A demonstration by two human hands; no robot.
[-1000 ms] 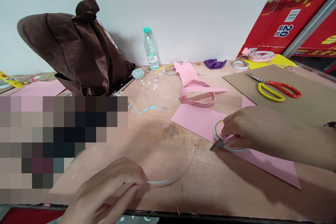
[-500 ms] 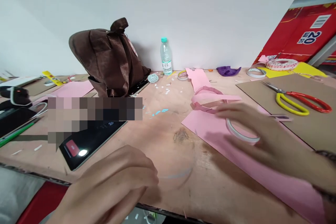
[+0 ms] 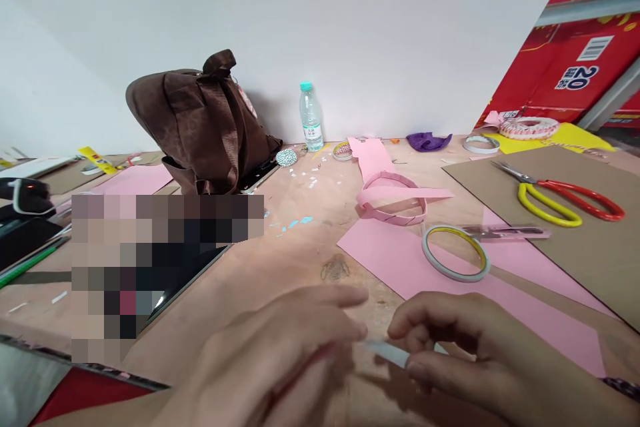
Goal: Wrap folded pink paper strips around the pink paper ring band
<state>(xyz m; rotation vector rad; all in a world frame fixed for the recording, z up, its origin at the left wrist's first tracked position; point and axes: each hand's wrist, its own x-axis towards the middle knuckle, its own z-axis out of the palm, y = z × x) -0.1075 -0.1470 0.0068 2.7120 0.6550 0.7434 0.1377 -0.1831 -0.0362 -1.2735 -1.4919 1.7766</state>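
My right hand (image 3: 460,353) is closed on a small whitish strip (image 3: 389,352) near the table's front edge. My left hand (image 3: 285,353) is beside the strip's other end, its index finger stretched out and its fingers blurred; whether it also grips the strip cannot be made out. Beyond my right hand a roll of tape (image 3: 456,253) lies on a pink paper sheet (image 3: 400,267). A pink paper ring (image 3: 393,197) with a loose strip sits behind that sheet. Clear-handled scissors (image 3: 505,232) lie right of the tape roll.
Red-and-yellow scissors (image 3: 570,200) rest on brown cardboard (image 3: 540,173) at the right. At the back stand a brown backpack (image 3: 195,127) and a water bottle (image 3: 311,117). A purple piece (image 3: 429,141) and yellow paper (image 3: 585,137) lie further right. A dark tablet (image 3: 193,273) is partly blurred at left.
My right hand has moved back from over the tape roll towards my left hand, and the whitish strip now shows between them. My left hand has moved right. The view has shifted slightly.
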